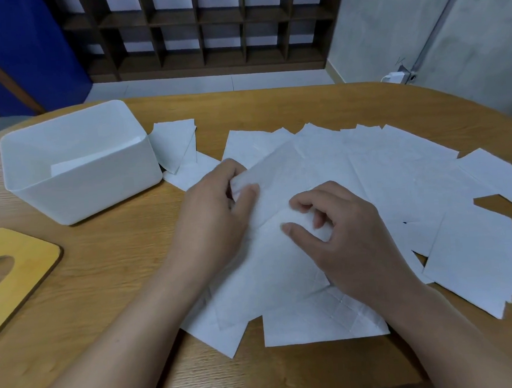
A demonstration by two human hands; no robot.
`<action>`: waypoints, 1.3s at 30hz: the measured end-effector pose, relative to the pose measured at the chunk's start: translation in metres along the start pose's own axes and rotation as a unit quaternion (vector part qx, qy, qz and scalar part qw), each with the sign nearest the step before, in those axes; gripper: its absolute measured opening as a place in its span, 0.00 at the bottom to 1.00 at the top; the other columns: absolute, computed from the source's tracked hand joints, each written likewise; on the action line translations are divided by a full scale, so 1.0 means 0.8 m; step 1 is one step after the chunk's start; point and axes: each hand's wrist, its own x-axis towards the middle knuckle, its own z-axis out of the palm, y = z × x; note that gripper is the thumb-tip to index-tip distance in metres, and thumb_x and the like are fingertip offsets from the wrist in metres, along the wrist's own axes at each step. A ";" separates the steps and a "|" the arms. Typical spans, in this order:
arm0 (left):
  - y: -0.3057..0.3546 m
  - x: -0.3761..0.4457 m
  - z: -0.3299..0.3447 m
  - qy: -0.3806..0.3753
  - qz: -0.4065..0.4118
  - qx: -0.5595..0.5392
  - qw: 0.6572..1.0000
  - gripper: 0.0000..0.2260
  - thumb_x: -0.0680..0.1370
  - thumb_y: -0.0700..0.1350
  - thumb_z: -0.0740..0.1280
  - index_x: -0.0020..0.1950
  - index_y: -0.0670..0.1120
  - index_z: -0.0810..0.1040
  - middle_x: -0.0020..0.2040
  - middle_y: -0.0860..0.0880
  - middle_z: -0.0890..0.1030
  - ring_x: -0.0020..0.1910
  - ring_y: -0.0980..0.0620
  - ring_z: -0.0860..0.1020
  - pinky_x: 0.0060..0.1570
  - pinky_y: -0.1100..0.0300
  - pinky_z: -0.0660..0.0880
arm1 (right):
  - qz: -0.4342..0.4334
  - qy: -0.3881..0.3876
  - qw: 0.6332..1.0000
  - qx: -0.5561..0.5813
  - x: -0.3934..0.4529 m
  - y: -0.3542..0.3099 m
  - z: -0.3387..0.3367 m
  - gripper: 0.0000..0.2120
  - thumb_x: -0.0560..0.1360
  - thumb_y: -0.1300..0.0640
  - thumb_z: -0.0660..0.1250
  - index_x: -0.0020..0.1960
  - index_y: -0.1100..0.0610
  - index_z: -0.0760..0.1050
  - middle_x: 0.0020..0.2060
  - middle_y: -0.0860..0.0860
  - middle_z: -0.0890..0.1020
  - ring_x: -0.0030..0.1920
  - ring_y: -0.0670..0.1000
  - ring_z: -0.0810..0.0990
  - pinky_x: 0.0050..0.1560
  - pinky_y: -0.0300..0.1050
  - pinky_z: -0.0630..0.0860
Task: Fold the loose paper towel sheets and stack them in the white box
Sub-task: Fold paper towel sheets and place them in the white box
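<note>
A paper towel sheet (281, 180) is held between both hands above the wooden table (117, 264).

The sheet's left edge is pinched by the left hand (217, 214) between thumb and curled fingers, while its near portion is pinched by the right hand (342, 233) — fingers curled, thumb pressed onto the paper. More loose sheets (398, 168) are spread overlapping across the table under and to the right of the hands. The white box (97, 189) is set at the left — a folded sheet (95, 161) is seen inside it. A yellow wooden lid (26, 264) with a slot is laid nearer, left of the arms.
</note>
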 end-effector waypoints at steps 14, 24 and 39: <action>0.037 -0.042 -0.058 -0.075 -0.013 -0.145 0.986 0.22 0.84 0.43 0.73 0.73 0.65 0.77 0.46 0.53 0.85 0.39 0.41 0.82 0.43 0.53 0.83 | 0.180 -0.027 0.910 0.374 0.005 -0.031 -0.040 0.24 0.80 0.44 0.76 0.74 0.37 0.75 0.43 0.43 0.87 0.45 0.41 0.86 0.50 0.35 0.79; 0.026 -0.088 -0.084 -0.150 -0.054 0.082 0.984 0.17 0.77 0.53 0.77 0.61 0.68 0.78 0.46 0.56 0.85 0.41 0.54 0.83 0.43 0.51 0.81 | 0.068 -0.091 0.974 0.197 -0.019 -0.027 -0.030 0.15 0.79 0.53 0.79 0.64 0.44 0.82 0.28 0.54 0.66 0.32 0.46 0.70 0.47 0.34 0.75; 0.018 -0.093 -0.073 -0.180 -0.020 0.236 0.955 0.25 0.74 0.73 0.71 0.65 0.64 0.72 0.59 0.65 0.74 0.61 0.63 0.71 0.56 0.65 0.72 | 0.050 -0.079 0.994 0.061 -0.016 -0.012 -0.018 0.19 0.75 0.47 0.81 0.64 0.43 0.82 0.52 0.39 0.80 0.41 0.49 0.80 0.44 0.35 0.74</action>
